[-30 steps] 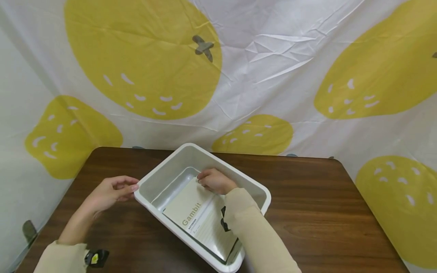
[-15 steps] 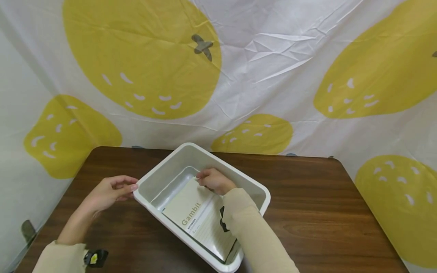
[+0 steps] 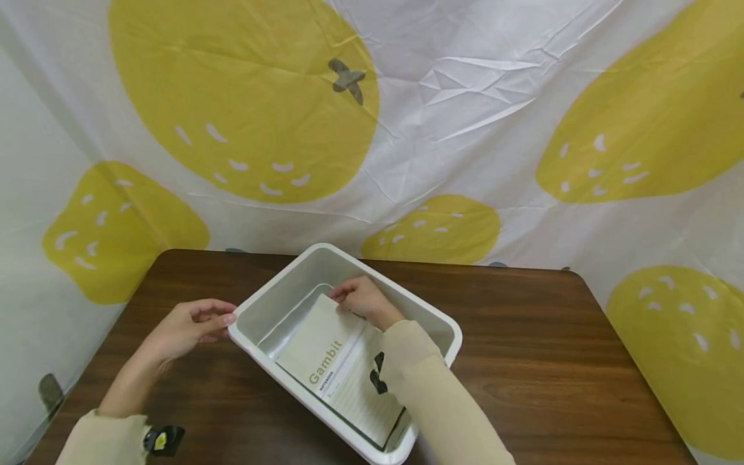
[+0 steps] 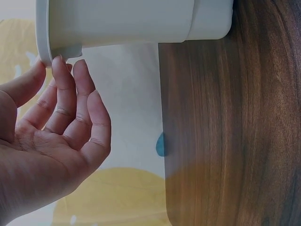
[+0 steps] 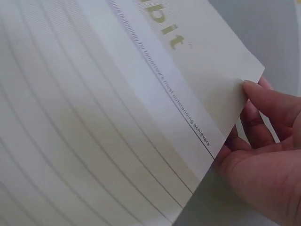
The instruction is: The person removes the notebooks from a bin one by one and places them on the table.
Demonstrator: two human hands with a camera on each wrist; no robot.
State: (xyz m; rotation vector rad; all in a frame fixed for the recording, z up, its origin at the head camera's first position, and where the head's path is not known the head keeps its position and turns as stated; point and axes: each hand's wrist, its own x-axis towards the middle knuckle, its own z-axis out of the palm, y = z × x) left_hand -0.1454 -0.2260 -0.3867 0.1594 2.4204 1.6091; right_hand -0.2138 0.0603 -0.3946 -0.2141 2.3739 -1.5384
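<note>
A cream notebook (image 3: 343,361) with "Gambit" printed on its cover lies in a white plastic bin (image 3: 264,358). My right hand (image 3: 366,300) reaches inside and pinches the notebook's far edge. In the right wrist view the thumb lies on the cover near a corner, while the other fingers go under the notebook (image 5: 155,117), partly hidden by it. At the bin's left corner, my left hand (image 3: 188,329) pinches the rim between thumb and fingers. The left wrist view has this left hand (image 4: 66,122) below the rim of the bin (image 4: 122,21), its last fingers loosely bent.
The bin stands at an angle on a dark brown wooden table (image 3: 552,361). Behind the table hangs a white cloth (image 3: 453,142) printed with big yellow fruit. A black strap (image 3: 165,440) sits at my left sleeve.
My right hand has moved up slightly, and the notebook's far edge has lifted with it. The left hand and the bin stay in place.
</note>
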